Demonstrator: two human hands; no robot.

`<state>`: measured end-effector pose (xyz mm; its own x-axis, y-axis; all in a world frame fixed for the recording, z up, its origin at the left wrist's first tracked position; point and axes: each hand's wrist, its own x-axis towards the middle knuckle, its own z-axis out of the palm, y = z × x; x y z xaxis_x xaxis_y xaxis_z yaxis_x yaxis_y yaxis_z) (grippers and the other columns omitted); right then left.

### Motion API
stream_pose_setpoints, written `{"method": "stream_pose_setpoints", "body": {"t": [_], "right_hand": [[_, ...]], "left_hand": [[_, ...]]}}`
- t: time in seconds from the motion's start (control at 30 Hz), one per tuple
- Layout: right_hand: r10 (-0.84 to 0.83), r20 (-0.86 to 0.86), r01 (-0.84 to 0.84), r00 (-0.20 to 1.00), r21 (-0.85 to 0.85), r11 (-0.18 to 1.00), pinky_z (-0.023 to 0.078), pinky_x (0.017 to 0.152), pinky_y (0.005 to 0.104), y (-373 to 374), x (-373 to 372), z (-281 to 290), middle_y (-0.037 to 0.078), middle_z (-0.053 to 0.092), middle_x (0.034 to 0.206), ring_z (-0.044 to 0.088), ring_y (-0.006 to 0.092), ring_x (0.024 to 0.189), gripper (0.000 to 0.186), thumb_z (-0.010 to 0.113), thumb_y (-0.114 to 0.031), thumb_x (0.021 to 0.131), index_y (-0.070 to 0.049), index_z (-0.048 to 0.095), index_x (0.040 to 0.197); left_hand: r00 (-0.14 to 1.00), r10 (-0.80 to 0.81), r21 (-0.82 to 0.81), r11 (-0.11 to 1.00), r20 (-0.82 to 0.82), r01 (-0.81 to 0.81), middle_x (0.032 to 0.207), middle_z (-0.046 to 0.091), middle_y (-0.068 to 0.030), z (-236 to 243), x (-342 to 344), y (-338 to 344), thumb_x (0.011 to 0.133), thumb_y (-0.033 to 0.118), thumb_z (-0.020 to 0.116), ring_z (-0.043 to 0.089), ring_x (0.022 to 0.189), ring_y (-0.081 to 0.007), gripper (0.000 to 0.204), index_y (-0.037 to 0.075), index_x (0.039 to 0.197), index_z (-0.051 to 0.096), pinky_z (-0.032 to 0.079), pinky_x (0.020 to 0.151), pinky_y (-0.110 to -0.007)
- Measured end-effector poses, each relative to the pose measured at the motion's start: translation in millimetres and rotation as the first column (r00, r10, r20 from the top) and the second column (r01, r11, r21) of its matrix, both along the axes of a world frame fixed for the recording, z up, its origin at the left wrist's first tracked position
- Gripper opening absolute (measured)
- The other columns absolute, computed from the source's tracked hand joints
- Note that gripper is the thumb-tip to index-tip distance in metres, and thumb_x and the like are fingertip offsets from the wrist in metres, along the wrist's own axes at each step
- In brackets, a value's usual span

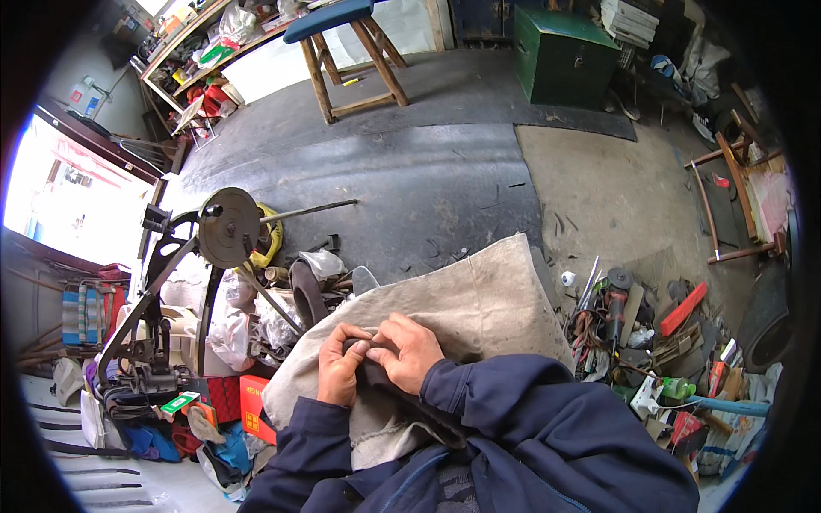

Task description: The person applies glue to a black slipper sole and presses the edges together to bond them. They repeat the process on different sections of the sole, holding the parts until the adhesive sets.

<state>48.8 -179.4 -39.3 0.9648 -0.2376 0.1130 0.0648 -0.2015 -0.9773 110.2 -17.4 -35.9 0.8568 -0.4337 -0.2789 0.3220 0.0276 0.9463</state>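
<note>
Over my lap lies a beige canvas cloth point(479, 291), with dark specks on it. My left hand point(342, 363) and my right hand point(409, 349) meet above it, thumbs and fingers pinching the edge of a dark, soft, shoe-like piece point(402, 398). Its lower part runs down along the cloth toward my jacket. My fingers cover the upper edge, so the piece's exact kind is unclear. A dark shoe point(308, 292) rests just beyond the cloth, to the left of my hands.
On my left stands a hand-cranked sewing machine with a round wheel point(229, 229). An angle grinder point(617, 303) and a red-handled tool point(682, 309) lie in the clutter on my right. Farther off are a blue-topped wooden stool point(329, 20) and a green chest point(560, 60).
</note>
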Motion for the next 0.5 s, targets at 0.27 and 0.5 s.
{"method": "stream_pose_setpoints", "body": {"t": [0.27, 0.5], "right_hand": [[0.015, -0.038, -0.013, 0.999, 0.034, 0.999, 0.051, 0.075, 0.0405, -0.7, 0.6, 0.5, 0.015, 0.060, 0.089, 0.064, 0.0352, 0.083, 0.018, 0.077, -0.009, 0.085, -0.001, 0.062, 0.090], [0.013, -0.054, -0.009, 0.998, 0.082, 0.997, 0.052, 0.075, 0.0423, 0.2, 0.6, -0.3, 0.014, 0.062, 0.090, 0.065, 0.0356, 0.083, 0.019, 0.078, -0.012, 0.083, -0.002, 0.063, 0.088]], "left_hand": [[1.000, -0.008, 0.003, 1.000, 0.020, 0.008, 0.097, 0.064, -0.0006, 1.2, -0.1, -1.1, 0.094, -0.002, 0.063, 0.057, 0.091, -0.0090, 0.009, 0.004, 0.101, 0.065, 0.046, 0.086, -0.024], [1.000, 0.004, -0.005, 1.000, 0.023, -0.004, 0.097, 0.064, -0.0006, 0.6, -0.4, -0.6, 0.095, -0.003, 0.061, 0.056, 0.092, -0.0093, 0.010, 0.004, 0.101, 0.064, 0.045, 0.087, -0.024]]}}
